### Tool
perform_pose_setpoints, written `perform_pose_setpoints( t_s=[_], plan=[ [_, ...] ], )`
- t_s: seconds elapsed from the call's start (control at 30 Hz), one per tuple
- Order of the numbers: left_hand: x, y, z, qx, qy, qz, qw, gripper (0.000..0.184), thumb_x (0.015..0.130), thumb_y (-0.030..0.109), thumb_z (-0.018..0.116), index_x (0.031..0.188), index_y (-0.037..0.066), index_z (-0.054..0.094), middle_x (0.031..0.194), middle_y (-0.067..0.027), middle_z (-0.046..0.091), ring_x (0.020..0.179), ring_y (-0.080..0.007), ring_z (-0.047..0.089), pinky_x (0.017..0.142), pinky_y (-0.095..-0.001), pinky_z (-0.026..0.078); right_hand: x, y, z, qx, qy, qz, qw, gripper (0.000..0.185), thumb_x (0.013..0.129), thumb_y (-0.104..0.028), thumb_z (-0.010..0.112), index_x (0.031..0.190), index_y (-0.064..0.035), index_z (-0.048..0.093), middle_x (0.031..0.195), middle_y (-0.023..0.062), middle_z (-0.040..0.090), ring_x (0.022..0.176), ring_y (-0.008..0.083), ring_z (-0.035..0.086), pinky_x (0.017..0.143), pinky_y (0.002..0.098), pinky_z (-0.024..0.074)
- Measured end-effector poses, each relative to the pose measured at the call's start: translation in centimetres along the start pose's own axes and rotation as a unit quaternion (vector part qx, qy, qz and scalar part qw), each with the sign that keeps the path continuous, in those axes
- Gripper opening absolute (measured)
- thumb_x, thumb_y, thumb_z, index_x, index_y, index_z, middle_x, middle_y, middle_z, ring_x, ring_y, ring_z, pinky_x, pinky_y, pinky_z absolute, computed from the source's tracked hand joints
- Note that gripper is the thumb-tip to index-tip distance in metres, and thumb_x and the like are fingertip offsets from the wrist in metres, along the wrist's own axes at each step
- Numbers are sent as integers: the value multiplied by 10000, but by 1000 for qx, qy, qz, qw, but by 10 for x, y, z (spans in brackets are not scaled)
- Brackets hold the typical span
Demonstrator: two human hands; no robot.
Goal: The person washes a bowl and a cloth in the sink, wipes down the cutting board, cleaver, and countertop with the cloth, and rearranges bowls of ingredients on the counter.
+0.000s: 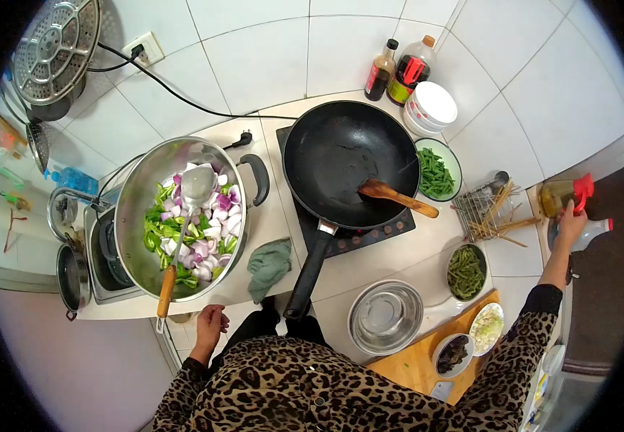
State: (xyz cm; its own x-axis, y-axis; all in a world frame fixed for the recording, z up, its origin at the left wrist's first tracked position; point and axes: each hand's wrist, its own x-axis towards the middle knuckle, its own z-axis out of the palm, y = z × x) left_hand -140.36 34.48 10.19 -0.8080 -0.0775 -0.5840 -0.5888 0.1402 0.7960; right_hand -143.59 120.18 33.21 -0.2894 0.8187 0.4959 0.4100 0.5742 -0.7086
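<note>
Surface (333, 306): steel pot (132, 205) of cut onion (214, 230) and green pepper (157, 232) at left, black wok (337, 155) with wooden spatula (391, 194) at middle. Jug (557, 199) of yellowish liquid at far right, right hand (569, 225) closed around red handle (583, 189). Left hand (212, 325) near pot, half curled, holding nothing.

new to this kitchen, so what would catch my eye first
The big black wok sits near the middle, a wooden spatula across its rim. Left of it, a steel pot holds colourful chopped vegetables. At far right, the right hand grasps a red-topped jug.
</note>
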Motion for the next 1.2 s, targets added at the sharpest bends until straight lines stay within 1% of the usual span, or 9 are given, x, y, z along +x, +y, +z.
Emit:
perform_pose_setpoints(
  t_s=[0.03, 0.1, 0.23, 0.3, 0.37, 0.53, 0.7, 0.83, 1.2],
  plan=[
    [0, 0, 0, -2, -2, -3, 1000, 208, 940, 170, 448, 1006, -12, 524, 670, -57, 565, 551, -102, 529, 469, -220, 440, 3, 12, 1, -3, -1, -2, 1000, 386, 857, -332, 610, 994, 22, 540, 771, 83, 607, 625, 161, 575, 530, 283, 474],
    [-1, 2, 0, 13, -10, 21, 1000, 210, 939, 168, 446, 1016, -9, 529, 677, -61, 570, 559, -104, 535, 472, -224, 442, 11, 34, 0, -253, 226, -208, 917, 453, 836, -304, 632, 1110, 36, 512, 860, 121, 647, 779, 231, 611, 703, 341, 491],
    [3, -7, -3, -4, -2, -9, 1000, 209, 926, 156, 462, 1012, -13, 550, 669, -72, 578, 528, -114, 534, 469, -244, 451, -40, -26, -6, -81, 83, -108, 987, 476, 867, -288, 593, 1197, 37, 482, 1067, 181, 611, 918, 248, 611, 832, 323, 461],
    [2, -14, -4, 22, 6, 31, 999, 202, 922, 143, 460, 995, -18, 558, 658, -70, 577, 528, -121, 541, 474, -257, 456, -43, -22, 2, -94, 39, -167, 981, 451, 894, -237, 559, 1245, 29, 463, 1124, 166, 590, 949, 205, 603, 835, 326, 463],
    [-6, -8, -5, 28, 5, 4, 1000, 215, 925, 160, 463, 1014, -14, 552, 688, -73, 581, 570, -124, 554, 494, -255, 462, -65, -33, 22, 112, -82, -124, 983, 414, 923, -220, 517, 1266, 3, 458, 1267, 142, 499, 1101, 196, 528, 873, 334, 440],
    [-25, -25, -16, 6, 29, -11, 1000, 258, 947, 195, 435, 1057, -19, 527, 746, -73, 589, 608, -118, 558, 527, -249, 485, -182, -134, 52, 171, -343, -78, 920, 330, 937, -256, 490, 1190, -47, 524, 1085, 47, 591, 858, 90, 546, 654, 211, 406],
    [-60, -43, -40, -30, 88, -46, 995, 250, 946, 188, 433, 1055, -14, 533, 748, -68, 589, 609, -115, 555, 521, -239, 477, -275, -218, 57, 158, -640, -93, 746, 206, 932, -222, 501, 1007, -40, 559, 830, 39, 599, 682, 83, 539, 562, 200, 390],
    [-69, -81, -61, -67, 117, -60, 989, 249, 938, 179, 437, 1037, -26, 539, 724, -71, 588, 583, -119, 554, 498, -243, 475, -315, -264, 39, 159, -667, -123, 717, 189, 946, -195, 465, 973, -36, 562, 809, 31, 582, 646, 66, 524, 547, 185, 380],
    [-69, -198, -157, -74, 157, -83, 981, 254, 922, 206, 470, 1030, -14, 539, 700, -86, 599, 553, -133, 564, 461, -259, 473, -415, -302, -74, 123, -617, -149, 763, 201, 940, -218, 472, 944, -29, 541, 763, 48, 565, 621, 94, 503, 563, 214, 391]
  ],
)
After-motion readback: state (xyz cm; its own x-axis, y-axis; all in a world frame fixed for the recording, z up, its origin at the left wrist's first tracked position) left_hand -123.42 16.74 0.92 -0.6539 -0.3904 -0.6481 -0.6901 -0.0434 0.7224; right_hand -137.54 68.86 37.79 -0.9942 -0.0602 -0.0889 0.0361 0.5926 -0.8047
